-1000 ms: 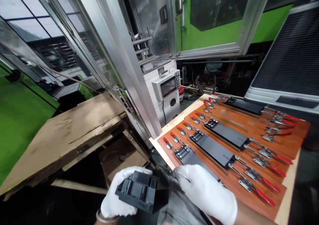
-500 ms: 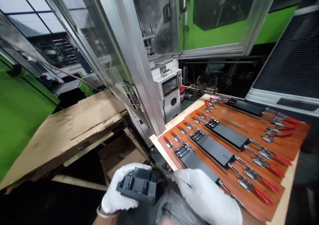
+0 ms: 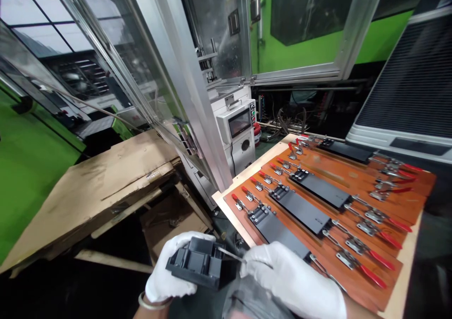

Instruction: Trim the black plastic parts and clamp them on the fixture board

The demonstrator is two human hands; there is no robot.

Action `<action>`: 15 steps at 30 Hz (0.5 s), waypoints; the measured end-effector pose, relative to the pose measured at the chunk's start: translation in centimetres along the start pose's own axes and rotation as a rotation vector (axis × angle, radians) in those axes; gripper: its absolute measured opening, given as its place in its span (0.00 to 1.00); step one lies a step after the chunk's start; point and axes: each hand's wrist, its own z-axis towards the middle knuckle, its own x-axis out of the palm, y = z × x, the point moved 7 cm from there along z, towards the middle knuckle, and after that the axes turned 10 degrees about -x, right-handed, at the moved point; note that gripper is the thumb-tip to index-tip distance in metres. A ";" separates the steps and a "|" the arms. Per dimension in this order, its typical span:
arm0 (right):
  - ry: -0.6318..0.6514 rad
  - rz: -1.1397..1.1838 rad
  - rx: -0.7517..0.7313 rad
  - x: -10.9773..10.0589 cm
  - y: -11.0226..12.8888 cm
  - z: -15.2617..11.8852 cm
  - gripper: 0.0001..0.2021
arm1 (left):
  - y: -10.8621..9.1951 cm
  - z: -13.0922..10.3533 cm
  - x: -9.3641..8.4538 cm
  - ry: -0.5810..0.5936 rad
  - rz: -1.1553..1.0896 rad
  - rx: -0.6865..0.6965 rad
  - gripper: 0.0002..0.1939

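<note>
Wrapped round a black moulded plastic part (image 3: 197,262) is my left hand (image 3: 164,272), in a white glove, at the bottom centre. The part's recessed side faces up. My right hand (image 3: 286,274), also gloved, pinches a thin metal tool (image 3: 231,254) whose tip reaches the part's right upper edge. Beyond my right hand, dark flat parts (image 3: 300,211) lie in rows on an orange board (image 3: 261,168), held by toggle clamps with red handles (image 3: 372,275).
A cardboard-covered table (image 3: 106,173) stands at the left. An aluminium door frame (image 3: 187,74) rises in the middle, before a white machine with a screen (image 3: 240,123). Green machinery (image 3: 300,58) stands behind, and a ribbed grey unit (image 3: 406,83) is at the right.
The thin tool now shows clearly, angled from my right fingers to the part's upper edge. My right hand has shifted slightly. The left hand keeps its hold.
</note>
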 end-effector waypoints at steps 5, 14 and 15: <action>-0.041 0.028 -0.018 -0.4 0.2 0.3 0.12 | -0.3 0.3 0.2 -0.004 -0.012 0.020 0.39; -0.055 0.075 0.040 -0.3 -0.2 0.1 0.10 | -0.1 0.9 0.6 -0.010 -0.061 -0.022 0.40; -0.052 0.079 0.055 -0.3 -0.2 0.1 0.09 | -0.1 1.0 0.7 -0.013 -0.078 -0.028 0.39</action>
